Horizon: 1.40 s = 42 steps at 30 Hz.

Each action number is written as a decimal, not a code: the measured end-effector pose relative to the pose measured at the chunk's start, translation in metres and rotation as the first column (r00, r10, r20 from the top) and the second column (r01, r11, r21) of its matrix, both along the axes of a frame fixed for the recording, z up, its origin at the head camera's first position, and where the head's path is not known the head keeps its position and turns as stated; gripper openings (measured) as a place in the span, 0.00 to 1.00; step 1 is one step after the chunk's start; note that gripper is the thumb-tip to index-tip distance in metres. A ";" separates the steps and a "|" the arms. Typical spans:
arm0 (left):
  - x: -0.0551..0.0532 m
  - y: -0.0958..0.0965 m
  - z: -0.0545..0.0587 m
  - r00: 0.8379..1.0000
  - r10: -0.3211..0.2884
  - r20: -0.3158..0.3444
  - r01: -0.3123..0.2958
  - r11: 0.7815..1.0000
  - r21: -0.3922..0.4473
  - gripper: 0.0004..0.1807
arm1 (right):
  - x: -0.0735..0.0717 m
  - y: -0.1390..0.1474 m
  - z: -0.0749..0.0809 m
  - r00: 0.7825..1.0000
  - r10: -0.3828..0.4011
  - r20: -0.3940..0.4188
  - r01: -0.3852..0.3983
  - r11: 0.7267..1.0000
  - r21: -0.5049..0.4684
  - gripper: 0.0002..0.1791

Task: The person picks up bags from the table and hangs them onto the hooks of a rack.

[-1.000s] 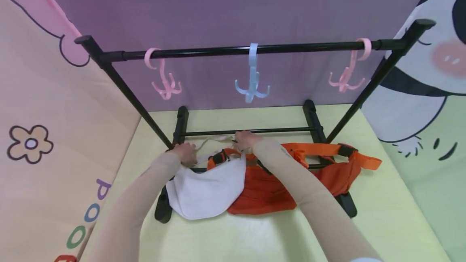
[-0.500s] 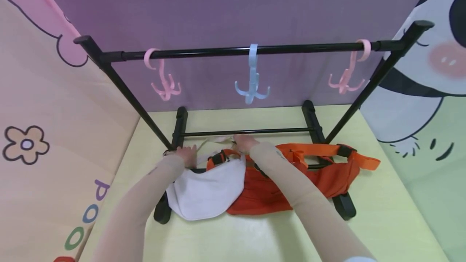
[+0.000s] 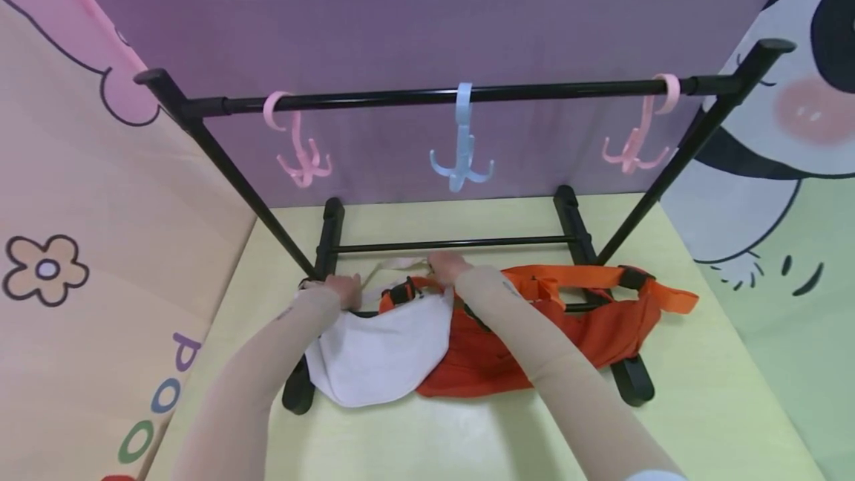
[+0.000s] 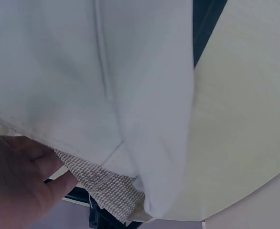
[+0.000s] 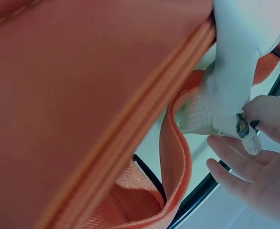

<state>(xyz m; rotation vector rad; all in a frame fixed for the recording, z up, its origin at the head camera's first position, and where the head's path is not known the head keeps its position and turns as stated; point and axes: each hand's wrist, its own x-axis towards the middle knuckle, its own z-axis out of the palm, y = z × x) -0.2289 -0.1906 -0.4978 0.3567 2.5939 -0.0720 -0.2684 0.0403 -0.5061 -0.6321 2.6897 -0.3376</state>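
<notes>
A white waist bag (image 3: 377,355) lies at the rack's base, overlapping an orange waist bag (image 3: 470,370) to its right. My left hand (image 3: 346,292) is at the white bag's upper left corner. In the left wrist view its fingers (image 4: 44,174) go behind the bag's edge beside a woven strap (image 4: 102,188), with the thumb mostly cut off at the frame's side. My right hand (image 3: 446,267) pinches the white bag's other end, where a small dark metal piece (image 5: 242,126) shows between thumb and fingers. An orange strap (image 5: 176,143) loops close by.
A black rack (image 3: 374,99) stands over the bags. From its top bar hang a pink hook (image 3: 307,162), a blue hook (image 3: 462,147) and another pink hook (image 3: 634,147). An orange belt with a black buckle (image 3: 634,277) stretches right across the rack's foot.
My left hand has shifted slightly right and its fingers have gone lower behind the white bag. The right hand stays at the bag's other end, and the bags hardly move.
</notes>
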 end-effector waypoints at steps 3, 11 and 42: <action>0.000 -0.002 -0.002 1.000 -0.025 0.000 0.025 1.000 0.008 0.14 | -0.032 0.006 -0.055 0.995 0.050 -0.090 -0.050 0.999 0.000 0.10; 0.001 -0.005 0.010 0.997 -0.081 0.000 0.081 0.996 0.021 0.04 | 0.010 0.000 0.038 1.000 -0.024 -0.004 0.024 0.996 0.085 0.08; -0.007 -0.020 0.073 0.999 0.044 -0.012 -0.034 0.898 0.439 0.13 | 0.003 0.016 0.047 0.996 0.045 -0.072 -0.043 0.999 0.029 0.06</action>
